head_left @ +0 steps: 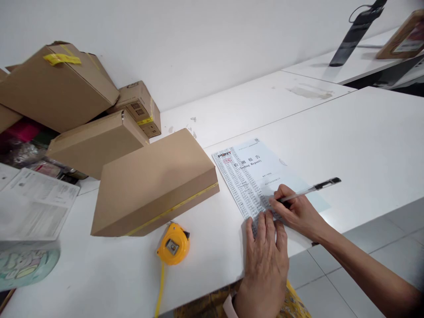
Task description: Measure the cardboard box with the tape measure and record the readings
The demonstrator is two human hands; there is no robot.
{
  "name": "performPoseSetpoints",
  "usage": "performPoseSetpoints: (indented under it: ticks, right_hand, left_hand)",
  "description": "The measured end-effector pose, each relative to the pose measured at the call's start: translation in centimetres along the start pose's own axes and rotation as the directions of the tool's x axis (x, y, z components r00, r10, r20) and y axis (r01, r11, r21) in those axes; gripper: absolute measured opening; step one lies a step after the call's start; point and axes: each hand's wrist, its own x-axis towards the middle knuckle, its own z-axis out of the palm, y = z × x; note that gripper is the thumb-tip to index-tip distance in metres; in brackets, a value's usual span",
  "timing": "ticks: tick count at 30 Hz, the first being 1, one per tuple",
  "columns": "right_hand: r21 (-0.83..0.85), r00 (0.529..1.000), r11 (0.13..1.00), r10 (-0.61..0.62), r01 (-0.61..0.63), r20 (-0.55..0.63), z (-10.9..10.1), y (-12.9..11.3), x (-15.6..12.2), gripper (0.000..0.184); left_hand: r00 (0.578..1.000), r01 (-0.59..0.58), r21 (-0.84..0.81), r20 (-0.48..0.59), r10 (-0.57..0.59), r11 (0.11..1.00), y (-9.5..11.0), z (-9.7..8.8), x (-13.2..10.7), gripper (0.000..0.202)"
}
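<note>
While the left hand (266, 260) rests flat on the paper (271, 165), likely steadying it, the right hand (298, 214) pinches a pen (309, 190) in a writing grip.

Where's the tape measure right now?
In the head view, the yellow tape measure lies on the white table, left of the left hand and in front of the nearest cardboard box.
</note>
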Motion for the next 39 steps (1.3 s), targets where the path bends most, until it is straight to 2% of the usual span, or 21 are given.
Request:
performPoseSetpoints:
  ticks: [11, 26, 39]
  right_hand:
    - [0.007, 1.0, 1.0, 0.02, -0.02, -0.018, -0.08, -0.49, 0.06, 0.034]
    - [-0.009, 1.0, 1.0, 0.015, -0.015, -0.017, -0.07, -0.56, 0.1, 0.031]
    - [-0.032, 0.999, 0.999, 0.011, -0.012, -0.037, -0.1, -0.56, 0.08, 0.033]
  left_hand:
    - [1.0, -0.003, 0.007, -0.016, 0.003, 1.0, -0.17, -0.03, 0.03, 0.072]
    - [1.0, -0.001, -0.004, -0.008, 0.001, 1.0, -0.06, -0.19, -0.05, 0.074]
    - [1.0, 0.013, 0.013, -0.003, -0.013, 1.0, -0.08, -0.78, 0.04, 0.065]
